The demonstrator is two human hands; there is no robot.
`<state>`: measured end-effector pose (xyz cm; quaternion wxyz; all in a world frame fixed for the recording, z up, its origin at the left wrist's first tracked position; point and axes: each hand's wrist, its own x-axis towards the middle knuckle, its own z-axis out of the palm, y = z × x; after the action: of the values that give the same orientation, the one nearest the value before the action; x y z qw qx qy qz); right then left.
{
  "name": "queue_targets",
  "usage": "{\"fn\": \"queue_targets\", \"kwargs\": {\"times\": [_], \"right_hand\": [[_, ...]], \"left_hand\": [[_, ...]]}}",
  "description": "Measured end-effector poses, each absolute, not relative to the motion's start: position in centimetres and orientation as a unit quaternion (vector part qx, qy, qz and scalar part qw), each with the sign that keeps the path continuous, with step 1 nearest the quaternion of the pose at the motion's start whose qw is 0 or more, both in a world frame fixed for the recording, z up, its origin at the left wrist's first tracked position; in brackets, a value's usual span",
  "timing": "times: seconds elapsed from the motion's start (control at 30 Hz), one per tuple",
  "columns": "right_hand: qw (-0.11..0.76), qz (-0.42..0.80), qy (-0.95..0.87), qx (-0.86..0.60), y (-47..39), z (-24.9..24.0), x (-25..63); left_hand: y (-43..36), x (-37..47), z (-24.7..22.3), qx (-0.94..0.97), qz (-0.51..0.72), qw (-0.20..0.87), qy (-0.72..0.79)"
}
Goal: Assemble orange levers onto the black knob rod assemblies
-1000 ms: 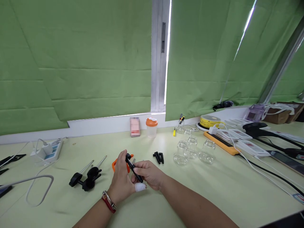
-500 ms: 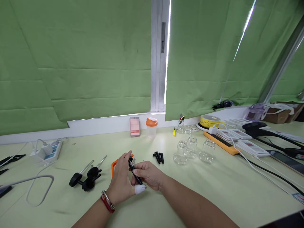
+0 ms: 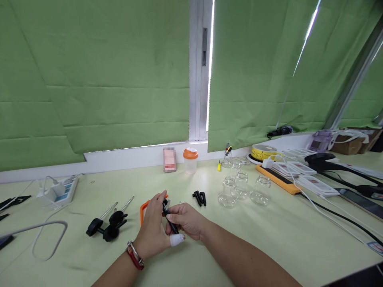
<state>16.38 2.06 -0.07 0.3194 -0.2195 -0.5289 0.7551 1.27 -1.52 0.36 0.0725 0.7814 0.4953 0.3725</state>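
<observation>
My left hand (image 3: 154,227), its thumb wrapped in white tape, cups a slim black rod-like part (image 3: 170,220) from the left. My right hand (image 3: 188,220) pinches the same part between thumb and fingers. The part slants from upper left to lower right, with a shiny metallic stretch near its upper end. Behind my left hand an orange frame-like piece (image 3: 143,212) shows in part; the hand hides the rest. Several short black pieces (image 3: 199,197) lie beyond my right hand. To the left rest black round parts with metal shafts (image 3: 110,229).
Glass jars (image 3: 227,193) stand to the right. At the back are a cup with an orange lid (image 3: 190,159), a pink box (image 3: 169,160) and a small yellow tool (image 3: 219,166). An orange-edged power strip (image 3: 278,180) with cables lies right; a white socket block (image 3: 58,193) lies left.
Both hands keep nearly the same place and hold on the black part, whose tilt has shifted slightly. The whole view has moved a little.
</observation>
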Motion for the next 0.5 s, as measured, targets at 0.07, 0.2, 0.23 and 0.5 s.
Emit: {"fn": "queue_targets", "kwargs": {"times": [0.07, 0.2, 0.23, 0.5], "right_hand": [[0.317, 0.759, -0.527, -0.213, 2.1, -0.13, 16.39], [0.313, 0.767, -0.521, -0.206, 2.08, -0.16, 16.35], [0.312, 0.768, -0.52, -0.205, 2.07, -0.16, 16.33], [0.308, 0.772, -0.516, -0.207, 2.14, -0.13, 16.36]], "left_hand": [[-1.59, 1.31, 0.48, 0.78, 0.375, 0.067, 0.496], [-1.74, 1.22, 0.74, 0.778, 0.376, 0.069, 0.498], [-1.78, 1.2, 0.81, 0.778, 0.378, 0.067, 0.497], [-1.89, 1.3, 1.02, 0.773, 0.379, 0.049, 0.506]]}}
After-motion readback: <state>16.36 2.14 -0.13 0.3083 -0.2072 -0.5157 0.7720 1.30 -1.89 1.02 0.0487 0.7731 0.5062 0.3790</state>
